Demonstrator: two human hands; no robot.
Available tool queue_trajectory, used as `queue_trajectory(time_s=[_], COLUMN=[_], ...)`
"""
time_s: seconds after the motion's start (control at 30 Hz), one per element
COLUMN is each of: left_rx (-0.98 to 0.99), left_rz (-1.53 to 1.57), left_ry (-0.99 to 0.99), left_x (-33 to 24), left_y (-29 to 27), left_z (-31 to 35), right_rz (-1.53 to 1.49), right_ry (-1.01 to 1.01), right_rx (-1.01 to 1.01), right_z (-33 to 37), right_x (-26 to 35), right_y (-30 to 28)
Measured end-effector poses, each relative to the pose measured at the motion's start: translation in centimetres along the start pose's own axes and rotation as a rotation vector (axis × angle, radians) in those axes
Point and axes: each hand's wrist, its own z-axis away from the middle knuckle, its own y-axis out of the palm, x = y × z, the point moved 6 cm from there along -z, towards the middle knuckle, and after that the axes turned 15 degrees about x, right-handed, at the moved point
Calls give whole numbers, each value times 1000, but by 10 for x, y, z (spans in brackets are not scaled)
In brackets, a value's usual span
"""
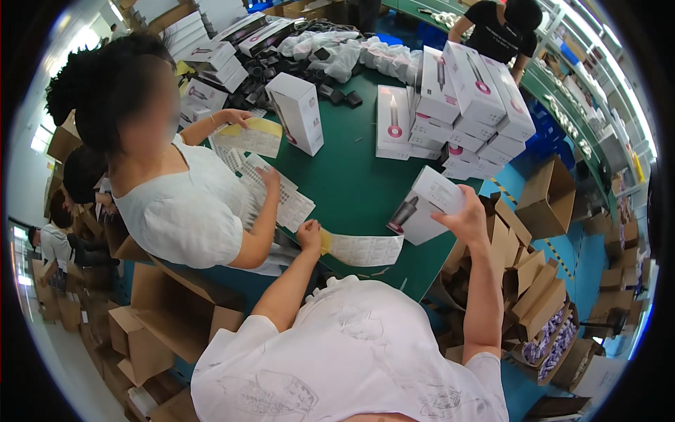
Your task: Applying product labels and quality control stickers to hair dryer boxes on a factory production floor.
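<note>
My left hand (308,235) is closed on the end of a sheet of stickers (367,250), white with a yellow end, which stretches to the right over the table's near edge. My right hand (467,216) grips a white product box (427,199) by its upper right part. That box is tilted and shows a picture of a grey and pink styling tool on its side. Its lower edge is close to the green table (344,190); I cannot tell whether they touch. The sticker sheet and the box are apart.
To my left a co-worker (183,204) handles other sticker sheets (254,136). A white box (295,114) stands upright ahead. Boxes are stacked (464,98) at the far right of the table, with black parts (337,91) behind. Open cartons (548,197) crowd both sides.
</note>
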Motion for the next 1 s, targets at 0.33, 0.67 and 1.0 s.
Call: queue_trajectory(time_s=[0.33,0.67,1.0], left_rx=[84,14,-97], left_rz=[-346,-712,-671], left_ry=[-144,-214,-326], left_x=[56,-3,6], left_y=[-8,38,41], left_z=[-23,-50,-56], right_rz=[-81,-2,-46], right_ry=[-111,-213,-381], right_rx=[-187,86,191], right_z=[-200,-455,-571], right_x=[123,212,285], right_y=[-1,94,219])
